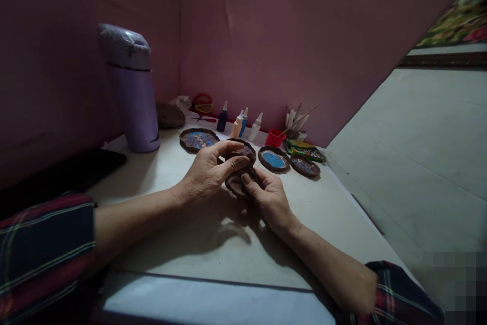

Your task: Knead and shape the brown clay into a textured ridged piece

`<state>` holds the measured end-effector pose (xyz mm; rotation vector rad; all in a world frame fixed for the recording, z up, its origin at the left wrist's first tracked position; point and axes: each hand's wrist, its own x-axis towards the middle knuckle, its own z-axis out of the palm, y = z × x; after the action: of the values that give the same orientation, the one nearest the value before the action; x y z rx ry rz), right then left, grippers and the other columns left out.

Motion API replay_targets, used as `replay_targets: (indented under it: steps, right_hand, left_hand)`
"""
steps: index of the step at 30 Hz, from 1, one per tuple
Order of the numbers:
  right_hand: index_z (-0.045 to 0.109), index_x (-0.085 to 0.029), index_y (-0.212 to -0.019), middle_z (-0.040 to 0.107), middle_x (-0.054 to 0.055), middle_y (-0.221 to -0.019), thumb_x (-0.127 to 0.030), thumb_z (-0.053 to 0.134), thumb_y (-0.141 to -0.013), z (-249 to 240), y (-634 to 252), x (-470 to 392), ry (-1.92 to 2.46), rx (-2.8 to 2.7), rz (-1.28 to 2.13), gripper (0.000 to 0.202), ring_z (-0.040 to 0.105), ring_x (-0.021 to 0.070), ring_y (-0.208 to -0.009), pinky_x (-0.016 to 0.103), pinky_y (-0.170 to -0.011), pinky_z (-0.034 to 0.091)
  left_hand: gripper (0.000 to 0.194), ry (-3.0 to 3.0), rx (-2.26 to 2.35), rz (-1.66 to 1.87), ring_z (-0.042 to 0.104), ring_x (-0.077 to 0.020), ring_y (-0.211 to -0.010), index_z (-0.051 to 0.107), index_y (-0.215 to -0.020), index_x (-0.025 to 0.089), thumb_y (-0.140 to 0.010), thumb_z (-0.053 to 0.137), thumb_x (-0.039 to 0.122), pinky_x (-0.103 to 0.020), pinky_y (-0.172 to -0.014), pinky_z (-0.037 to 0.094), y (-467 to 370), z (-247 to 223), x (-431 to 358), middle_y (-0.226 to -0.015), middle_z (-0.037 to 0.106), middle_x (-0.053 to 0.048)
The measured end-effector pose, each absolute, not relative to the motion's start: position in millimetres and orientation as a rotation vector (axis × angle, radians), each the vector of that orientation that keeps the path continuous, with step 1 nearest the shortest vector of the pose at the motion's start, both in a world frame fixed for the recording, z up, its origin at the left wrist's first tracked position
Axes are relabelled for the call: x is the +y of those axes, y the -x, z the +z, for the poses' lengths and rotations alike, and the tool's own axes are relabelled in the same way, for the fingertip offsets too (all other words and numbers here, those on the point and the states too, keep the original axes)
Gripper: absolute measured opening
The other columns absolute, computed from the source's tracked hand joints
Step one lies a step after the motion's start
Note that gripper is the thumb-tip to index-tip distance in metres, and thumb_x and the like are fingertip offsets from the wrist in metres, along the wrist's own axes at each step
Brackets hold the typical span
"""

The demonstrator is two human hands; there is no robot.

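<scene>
Above the table, my left hand (205,170) and my right hand (273,201) meet around a dark brown lump of clay (236,188) with an uneven edge. My left fingers and thumb are closed over its upper part. The right thumb presses on its lower face, with the other fingers partly hidden behind it. Just behind the hands lie brown clay dishes: one with blue and purple paint (198,139), one with a bright blue centre (274,159), and a smaller painted one (305,166).
A tall purple bottle (133,92) stands at left near a dark flat object (83,173). Behind are a clay block (170,116), scissors (205,119), several paint bottles (222,118), a red cup (275,138), brushes (299,119) and a green packet (304,150). Pink walls border the table.
</scene>
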<state>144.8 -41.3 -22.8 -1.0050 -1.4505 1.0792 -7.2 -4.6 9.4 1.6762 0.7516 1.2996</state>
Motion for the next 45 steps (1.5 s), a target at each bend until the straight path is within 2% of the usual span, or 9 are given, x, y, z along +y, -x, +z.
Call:
replay_targets:
  steps: [2, 5, 8, 14, 19, 26, 36, 42, 45]
  right_hand:
    - [0.062, -0.016, -0.090, 0.060, 0.002, -0.077, -0.042, 0.061, -0.080, -21.8, -143.8, -41.8, 1.003, -1.482, 1.075, 0.028, 0.051, 0.0122, -0.063, 0.023, -0.054, 0.040]
    - [0.062, -0.015, -0.083, 0.056, 0.000, -0.070, -0.040, 0.062, -0.079, -20.9, -143.0, -42.3, 1.004, -1.547, 1.053, 0.026, 0.048, 0.0114, -0.063, 0.023, -0.057, 0.038]
    - [0.061, -0.015, -0.080, 0.052, -0.001, -0.067, -0.039, 0.062, -0.078, -20.9, -143.6, -42.6, 1.005, -1.585, 1.039, 0.025, 0.044, 0.0106, -0.062, 0.023, -0.056, 0.035]
    - [0.059, -0.015, -0.078, 0.050, -0.002, -0.067, -0.040, 0.061, -0.079, -22.9, -144.2, -42.7, 0.994, -1.551, 1.110, 0.024, 0.044, 0.0104, -0.061, 0.023, -0.055, 0.034]
    - [0.059, -0.016, -0.082, 0.051, -0.001, -0.068, -0.040, 0.061, -0.080, -23.5, -143.4, -41.3, 1.009, -1.511, 1.091, 0.024, 0.045, 0.0103, -0.061, 0.023, -0.055, 0.035]
    - [0.061, -0.016, -0.080, 0.053, 0.000, -0.070, -0.042, 0.063, -0.078, -22.6, -143.2, -42.1, 0.976, -1.511, 1.112, 0.026, 0.046, 0.0114, -0.063, 0.024, -0.057, 0.036]
    - [0.062, -0.016, -0.083, 0.054, 0.000, -0.072, -0.041, 0.062, -0.079, -22.5, -143.2, -43.4, 0.957, -1.520, 1.109, 0.025, 0.046, 0.0113, -0.064, 0.024, -0.058, 0.037]
    - [0.064, -0.017, -0.088, 0.056, 0.000, -0.073, -0.041, 0.062, -0.079, -22.7, -143.9, -40.7, 0.979, -1.487, 1.072, 0.026, 0.048, 0.0113, -0.065, 0.024, -0.058, 0.039]
    - [0.064, -0.017, -0.087, 0.056, 0.000, -0.071, -0.041, 0.063, -0.078, -22.5, -143.5, -41.1, 0.973, -1.487, 1.078, 0.026, 0.048, 0.0107, -0.063, 0.023, -0.054, 0.040]
  left_hand:
    - [0.038, -1.678, 0.760, 1.299, 0.059, -0.0153, -0.080, 0.064, -0.102, 0.012, -0.073, 0.067, 0.037, -0.023, -0.069, 0.046, 6.7, 9.7, -5.8, -0.091, 0.067, -0.007]
    - [0.025, -1.740, 0.807, 1.251, 0.055, -0.0122, -0.067, 0.066, -0.081, 0.011, -0.077, 0.062, 0.035, -0.021, -0.060, 0.043, 6.9, 12.4, -9.6, -0.072, 0.064, -0.003]
    - [0.025, -1.811, 0.850, 1.237, 0.050, -0.0104, -0.059, 0.064, -0.068, 0.011, -0.078, 0.060, 0.033, -0.020, -0.054, 0.039, 7.9, 15.2, -12.3, -0.061, 0.059, -0.001]
    - [0.024, -1.764, 0.815, 1.231, 0.053, -0.0109, -0.061, 0.066, -0.072, 0.011, -0.078, 0.060, 0.034, -0.020, -0.056, 0.041, 7.5, 13.1, -9.8, -0.066, 0.063, -0.002]
    - [0.030, -1.664, 0.734, 1.256, 0.059, -0.0133, -0.071, 0.065, -0.095, 0.013, -0.074, 0.066, 0.034, -0.022, -0.063, 0.046, 5.6, 10.0, -8.0, -0.080, 0.067, -0.004]
    - [0.018, -1.776, 0.785, 1.214, 0.052, -0.0097, -0.061, 0.065, -0.073, 0.011, -0.076, 0.063, 0.029, -0.019, -0.058, 0.042, 7.6, 12.1, -9.8, -0.066, 0.062, -0.001]
    - [0.019, -1.809, 0.773, 1.209, 0.052, -0.0100, -0.063, 0.064, -0.073, 0.012, -0.076, 0.062, 0.031, -0.020, -0.059, 0.041, 7.1, 11.3, -7.7, -0.067, 0.061, 0.000]
    - [0.024, -1.715, 0.705, 1.206, 0.056, -0.0115, -0.073, 0.062, -0.090, 0.013, -0.070, 0.068, 0.024, -0.021, -0.066, 0.044, 5.5, 9.5, -7.2, -0.081, 0.063, -0.001]
    - [0.014, -1.754, 0.757, 1.195, 0.054, -0.0108, -0.070, 0.063, -0.083, 0.013, -0.072, 0.065, 0.021, -0.021, -0.066, 0.044, 6.1, 10.0, -7.7, -0.077, 0.062, -0.001]
